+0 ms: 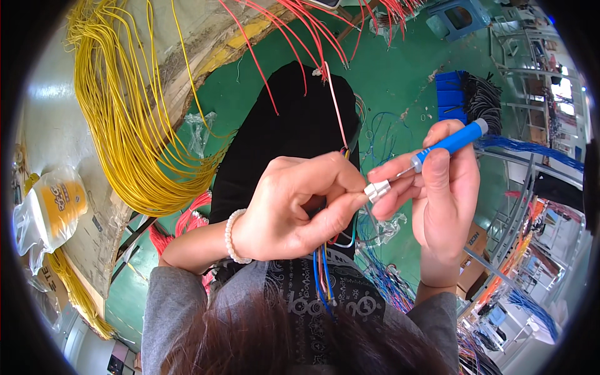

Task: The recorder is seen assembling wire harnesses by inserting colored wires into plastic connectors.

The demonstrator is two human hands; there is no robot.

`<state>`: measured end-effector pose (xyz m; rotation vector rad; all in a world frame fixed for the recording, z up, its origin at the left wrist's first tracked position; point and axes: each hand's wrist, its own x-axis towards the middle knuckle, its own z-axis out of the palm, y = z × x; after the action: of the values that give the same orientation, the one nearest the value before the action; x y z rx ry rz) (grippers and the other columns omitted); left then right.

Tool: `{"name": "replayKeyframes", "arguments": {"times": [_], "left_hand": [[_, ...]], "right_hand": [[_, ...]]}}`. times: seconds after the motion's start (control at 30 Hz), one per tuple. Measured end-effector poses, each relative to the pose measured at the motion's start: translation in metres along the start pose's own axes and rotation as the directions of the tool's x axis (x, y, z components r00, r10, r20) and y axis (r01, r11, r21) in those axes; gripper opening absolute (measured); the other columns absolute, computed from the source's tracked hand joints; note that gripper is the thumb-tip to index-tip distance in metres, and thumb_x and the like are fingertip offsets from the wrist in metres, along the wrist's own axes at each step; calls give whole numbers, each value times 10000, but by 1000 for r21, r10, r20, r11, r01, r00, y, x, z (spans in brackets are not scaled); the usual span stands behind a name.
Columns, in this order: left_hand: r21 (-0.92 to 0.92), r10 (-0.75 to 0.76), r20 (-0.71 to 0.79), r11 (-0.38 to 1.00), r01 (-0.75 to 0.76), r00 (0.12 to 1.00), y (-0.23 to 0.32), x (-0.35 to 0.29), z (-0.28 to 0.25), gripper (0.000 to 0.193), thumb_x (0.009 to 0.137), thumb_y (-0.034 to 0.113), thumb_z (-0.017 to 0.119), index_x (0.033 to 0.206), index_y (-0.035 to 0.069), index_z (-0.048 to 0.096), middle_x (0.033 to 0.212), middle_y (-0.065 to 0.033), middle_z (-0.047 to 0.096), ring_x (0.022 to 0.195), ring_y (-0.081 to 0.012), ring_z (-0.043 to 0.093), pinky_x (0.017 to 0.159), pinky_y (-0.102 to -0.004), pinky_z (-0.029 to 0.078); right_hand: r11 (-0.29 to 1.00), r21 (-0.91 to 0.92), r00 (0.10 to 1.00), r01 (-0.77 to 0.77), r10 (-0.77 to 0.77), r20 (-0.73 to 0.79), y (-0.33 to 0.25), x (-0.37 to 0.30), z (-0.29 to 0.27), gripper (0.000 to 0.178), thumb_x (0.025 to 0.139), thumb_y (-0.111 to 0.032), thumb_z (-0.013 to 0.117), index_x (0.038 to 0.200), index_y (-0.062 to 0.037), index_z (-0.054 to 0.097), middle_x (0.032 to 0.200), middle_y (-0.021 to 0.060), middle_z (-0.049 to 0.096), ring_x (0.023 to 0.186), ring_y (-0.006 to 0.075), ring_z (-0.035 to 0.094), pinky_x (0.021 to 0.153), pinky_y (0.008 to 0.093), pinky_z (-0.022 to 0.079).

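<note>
My left hand (300, 203), with a beaded bracelet at its wrist, pinches a small white plastic connector (377, 191) between thumb and fingertips. Several thin coloured wires (323, 275) hang below that hand over my shirt, and a pale pink wire (336, 106) runs up from behind it. In my right hand (447, 194) is a slim blue-handled tool (451, 144), gripped by thumb and fingers. Its thin metal tip points down at the connector; whether it sits inside cannot be made out. The right fingertips are close beside the connector.
A thick bundle of yellow wires (134, 137) drapes over the worn wooden table (181, 87) on the left. Red wires (300, 31) hang at the top. A plastic-wrapped yellow tub (59, 203) stands far left. Metal racks (531, 175) with wire bundles line the right; a blue stool (459, 17) is behind.
</note>
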<state>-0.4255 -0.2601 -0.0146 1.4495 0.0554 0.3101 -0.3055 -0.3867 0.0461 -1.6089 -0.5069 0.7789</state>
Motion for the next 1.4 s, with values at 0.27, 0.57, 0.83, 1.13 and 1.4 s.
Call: {"name": "replayKeyframes", "arguments": {"times": [0.27, 0.57, 0.83, 1.13, 1.4], "left_hand": [[-163, -203, -102, 969, 185, 974, 6, -5, 8, 67, 865, 13, 584, 872, -39, 542, 603, -8, 576, 537, -5, 495, 468, -162, 339], [-268, -250, 0, 933, 241, 968, 14, -2, 7, 68, 851, 25, 608, 873, -20, 561, 625, 18, 567, 558, 8, 475, 491, -160, 345], [-428, -375, -24, 842, 330, 927, 18, 3, 7, 85, 860, 11, 574, 793, -3, 523, 592, 56, 486, 547, 22, 414, 479, -162, 315], [-506, -423, -41, 790, 346, 905, 17, 5, 3, 103, 861, 22, 580, 777, -6, 528, 607, 61, 495, 557, 28, 416, 492, -160, 319], [-342, -363, -135, 891, 300, 922, 13, 3, 3, 97, 848, 31, 585, 769, -7, 544, 600, 37, 524, 552, 11, 458, 483, -155, 358]], "right_hand": [[984, -82, 985, 161, -166, -54, 6, -3, 6, 276, 986, -294, 387, 1063, -36, 323, 785, 227, 642, 506, 200, 618, 440, 246, 503], [930, 292, 974, -222, 196, 115, 6, 11, -12, 322, 954, -329, 476, 972, -21, 384, 791, 261, 631, 453, 219, 609, 404, 268, 520], [802, 348, 874, -486, 452, 180, 16, 21, -11, 338, 950, -406, 453, 1036, -80, 474, 743, 106, 650, 397, 98, 545, 319, 182, 395], [755, 381, 843, -533, 513, 162, 20, 24, -6, 348, 949, -418, 449, 1052, -88, 492, 758, 97, 651, 442, 91, 566, 349, 189, 430], [888, 317, 943, -333, 304, 137, 17, 20, -4, 385, 936, -405, 482, 930, -22, 437, 846, 254, 637, 590, 242, 654, 457, 304, 558]]}}
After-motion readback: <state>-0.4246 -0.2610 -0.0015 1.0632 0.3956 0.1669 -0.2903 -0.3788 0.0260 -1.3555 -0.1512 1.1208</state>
